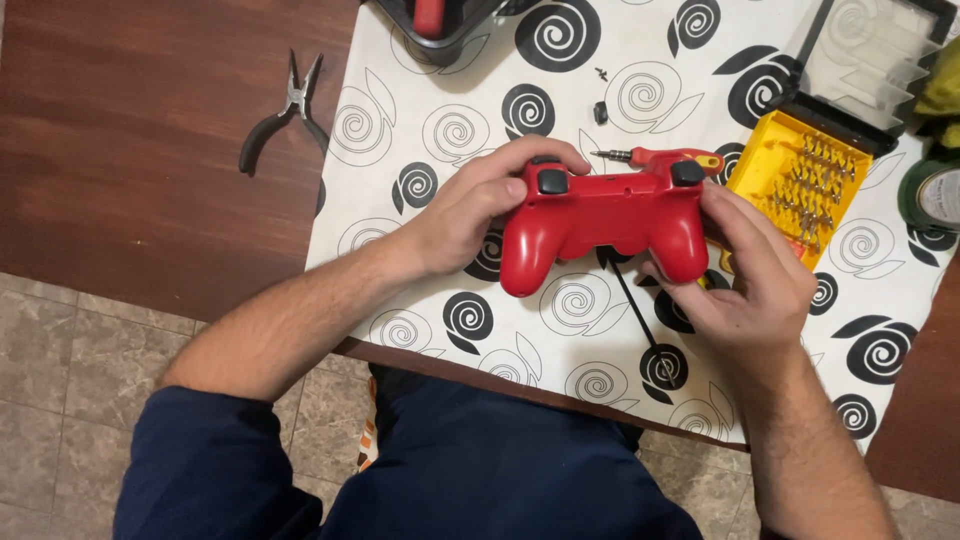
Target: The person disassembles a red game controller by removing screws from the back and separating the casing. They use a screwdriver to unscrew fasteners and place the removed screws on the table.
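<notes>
Both hands are on a red game controller (600, 225), held just above the white cloth with black spiral print (560, 60) at the near table edge. The left hand (470, 215) wraps the left grip, fingers curled over the top edge, thumb beside the dark shoulder button. The right hand (745, 270) closes on the right grip, fingers along its side and underneath. A thin black cable (635, 315) runs from the controller's lower middle toward the person.

Just behind the controller lies a red-handled screwdriver (665, 157), tip pointing left. To its right is a yellow bit tray (795, 180) with its clear lid (870, 55) open. A small black part (600, 112) sits on the cloth behind. Pliers (283, 112) lie on the bare brown table (130, 150), well left. A tape roll (935, 195) is at the right edge.
</notes>
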